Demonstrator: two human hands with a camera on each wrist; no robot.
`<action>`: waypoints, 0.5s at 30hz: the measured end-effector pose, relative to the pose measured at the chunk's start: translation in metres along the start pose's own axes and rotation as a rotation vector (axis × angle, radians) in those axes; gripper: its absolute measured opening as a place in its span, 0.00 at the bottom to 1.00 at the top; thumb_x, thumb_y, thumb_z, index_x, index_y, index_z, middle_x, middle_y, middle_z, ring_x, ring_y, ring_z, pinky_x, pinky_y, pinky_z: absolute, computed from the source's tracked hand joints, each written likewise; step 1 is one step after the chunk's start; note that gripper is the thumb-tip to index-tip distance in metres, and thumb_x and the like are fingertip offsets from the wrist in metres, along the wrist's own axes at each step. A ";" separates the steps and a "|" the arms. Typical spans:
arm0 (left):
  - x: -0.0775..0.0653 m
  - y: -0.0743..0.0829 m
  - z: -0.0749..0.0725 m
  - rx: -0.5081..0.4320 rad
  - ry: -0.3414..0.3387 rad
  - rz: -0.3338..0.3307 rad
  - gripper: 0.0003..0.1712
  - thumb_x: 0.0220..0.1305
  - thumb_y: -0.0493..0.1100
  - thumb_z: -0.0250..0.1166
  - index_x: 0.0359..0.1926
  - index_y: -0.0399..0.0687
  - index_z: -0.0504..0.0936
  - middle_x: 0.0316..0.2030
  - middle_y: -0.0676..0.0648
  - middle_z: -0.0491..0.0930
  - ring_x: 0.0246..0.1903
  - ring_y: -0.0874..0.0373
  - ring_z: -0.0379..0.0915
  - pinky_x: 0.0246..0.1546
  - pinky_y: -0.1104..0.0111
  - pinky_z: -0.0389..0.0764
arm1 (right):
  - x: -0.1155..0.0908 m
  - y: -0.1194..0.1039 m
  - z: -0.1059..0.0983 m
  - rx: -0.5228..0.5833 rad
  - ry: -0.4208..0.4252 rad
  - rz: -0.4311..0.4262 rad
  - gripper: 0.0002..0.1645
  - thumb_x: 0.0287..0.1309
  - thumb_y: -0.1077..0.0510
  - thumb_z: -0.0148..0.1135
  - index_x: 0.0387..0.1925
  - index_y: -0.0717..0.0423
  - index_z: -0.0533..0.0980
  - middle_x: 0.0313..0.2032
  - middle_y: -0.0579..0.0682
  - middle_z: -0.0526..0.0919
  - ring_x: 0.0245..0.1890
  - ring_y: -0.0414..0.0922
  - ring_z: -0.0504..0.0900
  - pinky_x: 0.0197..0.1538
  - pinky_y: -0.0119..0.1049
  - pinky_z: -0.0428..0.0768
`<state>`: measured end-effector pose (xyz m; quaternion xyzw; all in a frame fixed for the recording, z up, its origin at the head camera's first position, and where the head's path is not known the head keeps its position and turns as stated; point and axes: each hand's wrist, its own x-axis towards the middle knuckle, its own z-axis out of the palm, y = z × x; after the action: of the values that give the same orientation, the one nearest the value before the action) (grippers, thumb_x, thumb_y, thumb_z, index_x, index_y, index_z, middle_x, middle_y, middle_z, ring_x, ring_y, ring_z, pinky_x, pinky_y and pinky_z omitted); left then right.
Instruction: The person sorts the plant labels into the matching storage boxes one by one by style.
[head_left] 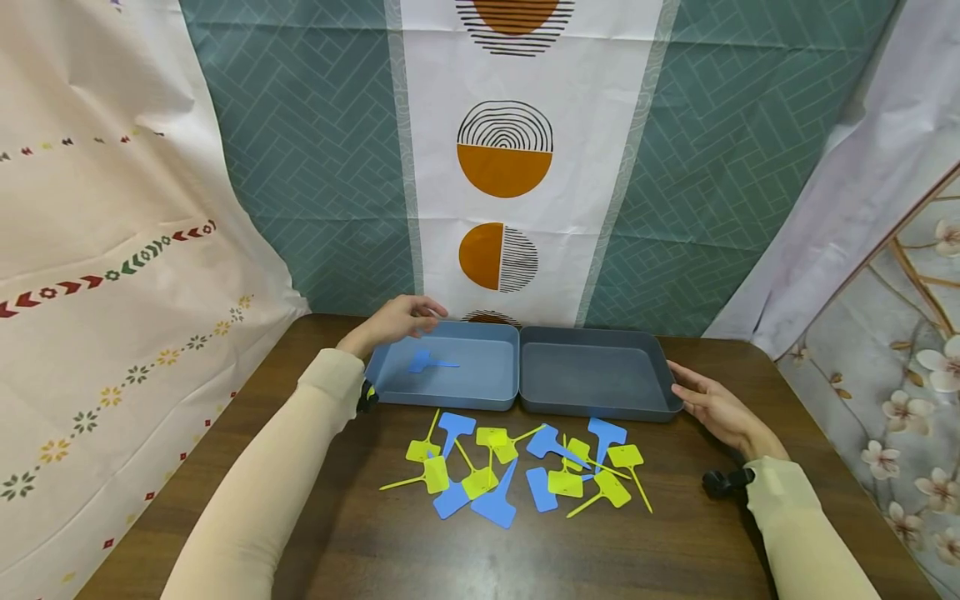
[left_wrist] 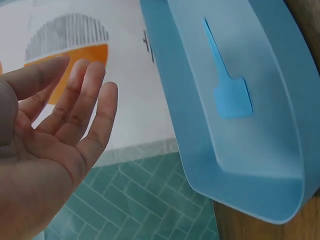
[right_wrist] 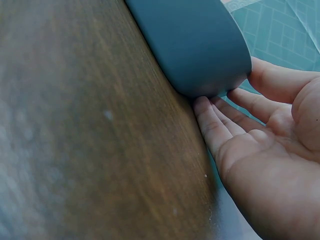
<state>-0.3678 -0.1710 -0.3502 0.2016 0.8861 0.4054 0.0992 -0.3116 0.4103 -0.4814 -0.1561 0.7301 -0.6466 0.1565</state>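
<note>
My left hand (head_left: 401, 322) is held over the far left corner of a blue tray (head_left: 480, 350), its fingers loosely bent with nothing in them. One blue T-shaped plant label (left_wrist: 234, 98) lies flat on that tray's floor, seen whole in the left wrist view. At the right end of a dark grey tray (head_left: 600, 367), my right hand (head_left: 716, 408) touches the near corner. The right wrist view shows its fingertips (right_wrist: 202, 104) low against the tray wall and the thumb higher up the same wall. The grey tray has nothing inside.
Several yellow plant labels (head_left: 566, 483) and blue plant labels (head_left: 495, 507) are scattered, some overlapping, on the brown wooden table (head_left: 450, 558) in front of the trays. The two trays stand side by side. Patterned cloth (head_left: 322, 167) hangs close behind them.
</note>
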 end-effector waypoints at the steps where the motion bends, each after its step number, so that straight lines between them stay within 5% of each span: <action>1: -0.001 0.001 0.001 -0.014 -0.002 0.005 0.18 0.80 0.38 0.57 0.64 0.40 0.80 0.55 0.37 0.81 0.55 0.42 0.81 0.56 0.51 0.82 | 0.000 0.000 0.000 0.002 0.002 0.001 0.42 0.83 0.58 0.46 0.82 0.63 0.36 0.80 0.69 0.29 0.64 0.22 0.69 0.60 0.19 0.70; 15: -0.020 0.020 0.024 -0.078 -0.067 0.123 0.17 0.79 0.38 0.58 0.63 0.39 0.80 0.53 0.38 0.81 0.51 0.44 0.80 0.56 0.49 0.82 | -0.002 -0.002 0.000 -0.006 0.007 0.016 0.42 0.83 0.58 0.45 0.83 0.62 0.36 0.81 0.68 0.30 0.64 0.21 0.68 0.61 0.20 0.70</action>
<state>-0.3364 -0.1519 -0.3503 0.2650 0.8518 0.4380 0.1114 -0.3103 0.4111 -0.4793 -0.1486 0.7338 -0.6436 0.1588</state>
